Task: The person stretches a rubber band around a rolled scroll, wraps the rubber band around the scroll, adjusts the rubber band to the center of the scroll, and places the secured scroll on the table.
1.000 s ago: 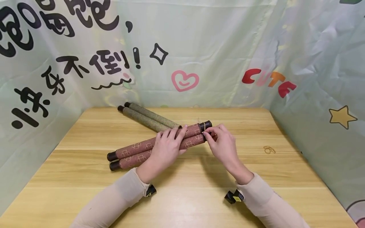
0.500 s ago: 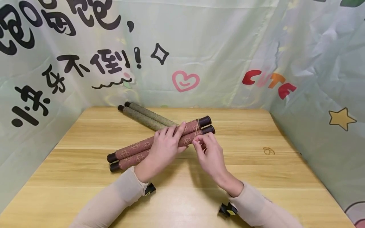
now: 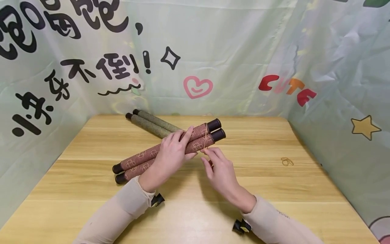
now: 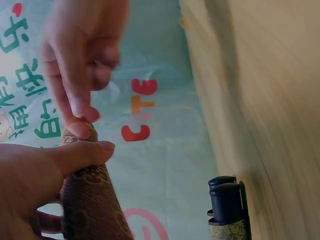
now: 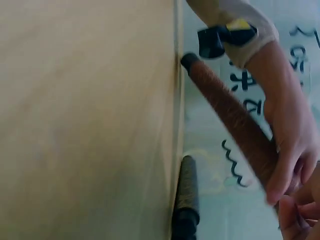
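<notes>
My left hand (image 3: 169, 154) grips two reddish-brown patterned scrolls (image 3: 139, 160) with black end caps, side by side and slanting up to the right. A thin tan rubber band (image 3: 206, 135) crosses both rolls near their right ends, just inside the caps. Below it, my right hand (image 3: 221, 171) pinches the band's lower part between thumb and fingers. In the left wrist view, the left thumb lies across a scroll (image 4: 92, 200), the right fingertips right at its far end. The right wrist view shows one scroll (image 5: 232, 117) running into the left hand.
Two green-grey scrolls (image 3: 152, 126) with black ends lie behind the held pair, their right part hidden by it. Loose rubber bands (image 3: 287, 161) lie on the wooden table (image 3: 304, 189) at the right. Printed cloth (image 3: 231, 54) walls the table at back and sides.
My right hand has moved left and down, drawing the rubber band from the black caps onto the patterned part. The reddish-brown scrolls' right ends have shifted slightly up and left with my left hand.
</notes>
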A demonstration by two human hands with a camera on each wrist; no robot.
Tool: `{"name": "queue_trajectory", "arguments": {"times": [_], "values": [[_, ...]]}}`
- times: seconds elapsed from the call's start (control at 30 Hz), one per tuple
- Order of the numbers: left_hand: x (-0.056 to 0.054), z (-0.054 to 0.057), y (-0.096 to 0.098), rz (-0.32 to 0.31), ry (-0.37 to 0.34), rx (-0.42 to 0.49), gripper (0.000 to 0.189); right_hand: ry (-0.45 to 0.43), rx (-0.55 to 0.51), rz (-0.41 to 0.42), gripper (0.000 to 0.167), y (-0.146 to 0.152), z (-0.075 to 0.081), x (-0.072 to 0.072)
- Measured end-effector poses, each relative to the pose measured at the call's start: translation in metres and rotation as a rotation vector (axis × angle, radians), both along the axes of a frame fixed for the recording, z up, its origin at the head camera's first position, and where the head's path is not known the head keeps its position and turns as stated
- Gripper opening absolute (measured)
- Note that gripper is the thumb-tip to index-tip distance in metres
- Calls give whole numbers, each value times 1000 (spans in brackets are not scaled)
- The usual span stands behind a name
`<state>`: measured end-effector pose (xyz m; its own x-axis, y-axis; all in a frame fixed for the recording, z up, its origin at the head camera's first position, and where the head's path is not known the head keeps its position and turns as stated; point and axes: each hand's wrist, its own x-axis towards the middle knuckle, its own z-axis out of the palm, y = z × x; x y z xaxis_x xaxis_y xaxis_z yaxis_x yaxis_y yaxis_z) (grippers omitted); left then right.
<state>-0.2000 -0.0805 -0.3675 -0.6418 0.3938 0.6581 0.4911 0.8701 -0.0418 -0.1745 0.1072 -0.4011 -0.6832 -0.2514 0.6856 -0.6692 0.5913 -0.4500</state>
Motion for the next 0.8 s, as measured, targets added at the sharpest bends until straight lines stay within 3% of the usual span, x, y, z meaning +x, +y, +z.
{"name": "queue_trajectory", "arguments": {"times": [0.23, 0.37, 0.63, 0.7, 0.8], "values": [[-2, -5, -3, 22, -35, -73, 90, 208, 277, -64, 26, 7, 10, 7], [-4, -5, -7, 44, -76, -88, 89, 315, 355, -80, 26, 12, 17, 8], [-4, -1, -10, 3, -101, -129, 88, 310, 255, -66, 28, 31, 34, -10], [-4, 0, -10, -5, -126, -148, 88, 305, 258, -55, 38, 39, 37, -16], [-3, 0, -9, -29, -158, -175, 87, 230, 346, -35, 63, 50, 40, -23]]}}
